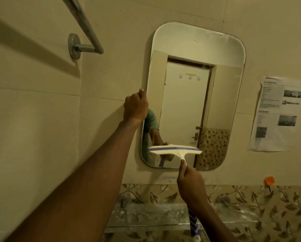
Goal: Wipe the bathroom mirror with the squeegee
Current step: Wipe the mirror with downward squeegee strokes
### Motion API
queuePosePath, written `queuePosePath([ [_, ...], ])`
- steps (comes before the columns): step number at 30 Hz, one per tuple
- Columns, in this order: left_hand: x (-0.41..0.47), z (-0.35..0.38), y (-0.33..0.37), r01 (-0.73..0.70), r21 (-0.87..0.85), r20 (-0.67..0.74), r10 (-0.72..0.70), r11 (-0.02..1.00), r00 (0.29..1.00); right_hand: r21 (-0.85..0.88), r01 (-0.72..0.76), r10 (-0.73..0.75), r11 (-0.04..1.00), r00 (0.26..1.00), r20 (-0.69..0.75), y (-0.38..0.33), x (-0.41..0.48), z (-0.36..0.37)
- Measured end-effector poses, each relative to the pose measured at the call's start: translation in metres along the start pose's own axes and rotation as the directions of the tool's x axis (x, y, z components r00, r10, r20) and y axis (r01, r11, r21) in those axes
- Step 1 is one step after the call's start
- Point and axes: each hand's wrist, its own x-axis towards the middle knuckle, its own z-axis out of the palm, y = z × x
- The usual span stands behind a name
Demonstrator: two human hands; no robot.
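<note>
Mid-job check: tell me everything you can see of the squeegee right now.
The squeegee is a T-shaped tool, plastic by its look: a wide cream head with a purple stripe along it, lying about level across the lower part of the mirror. Its blade edge looks pressed to the glass. A cream neck runs down into the right hand, which grips the handle; below the fist the handle shows blue with white chevrons and a pale end cap. Its reflection shows just behind it.
</note>
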Motion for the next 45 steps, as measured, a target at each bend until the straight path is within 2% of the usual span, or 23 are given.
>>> queuePosePath([
  [3, 0.000, 0.000, 0.000, -0.015, 0.024, -0.013, 0.015, 1.000, 1.000, 0.010, 0.005, -0.005, 1.000, 1.000, 0.028, -0.007, 0.006, -0.013],
  [6, -0.004, 0.002, -0.002, -0.106, 0.030, -0.048, 0.107, 0.994, 0.993, 0.089, 0.031, -0.023, 0.996, 0.996, -0.090, -0.024, 0.044, -0.033],
  [9, -0.003, 0.001, -0.003, -0.109, 0.027, -0.076, 0.110, 0.994, 0.991, 0.066, 0.058, -0.046, 0.996, 0.985, -0.164, -0.030, 0.064, -0.035],
  [14, -0.004, 0.003, -0.002, -0.198, 0.090, -0.080, 0.205, 0.976, 0.975, 0.069, -0.022, 0.029, 0.997, 0.995, -0.093, 0.002, 0.018, -0.004],
  [18, -0.005, 0.004, -0.002, -0.175, 0.059, -0.090, 0.180, 0.983, 0.980, 0.009, -0.120, 0.120, 0.993, 0.993, -0.001, 0.022, -0.021, 0.010],
  [20, -0.005, 0.004, -0.002, -0.181, 0.072, -0.087, 0.187, 0.981, 0.979, 0.025, -0.124, 0.124, 0.992, 0.992, 0.014, 0.018, -0.021, 0.005],
  [27, -0.002, 0.006, -0.008, -0.185, 0.045, -0.095, 0.188, 0.982, 0.977, 0.110, 0.038, -0.024, 0.993, 0.992, -0.125, -0.018, 0.032, -0.019],
  [31, 0.002, 0.006, -0.008, -0.192, 0.054, -0.097, 0.196, 0.980, 0.976, 0.100, -0.036, 0.048, 0.994, 0.992, -0.113, 0.011, -0.004, 0.011],
  [35, 0.000, 0.007, -0.008, -0.203, 0.053, -0.119, 0.208, 0.978, 0.971, 0.075, -0.099, 0.102, 0.992, 0.994, -0.039, 0.034, -0.031, 0.026],
  [42, 0.004, 0.008, -0.011, -0.219, 0.016, -0.116, 0.220, 0.976, 0.969, 0.167, 0.015, 0.008, 0.986, 0.991, -0.134, 0.000, 0.016, -0.002],
  [45, 0.005, 0.008, -0.011, -0.201, 0.015, -0.090, 0.202, 0.979, 0.975, 0.154, 0.007, 0.015, 0.988, 0.991, -0.136, 0.003, 0.013, 0.005],
])
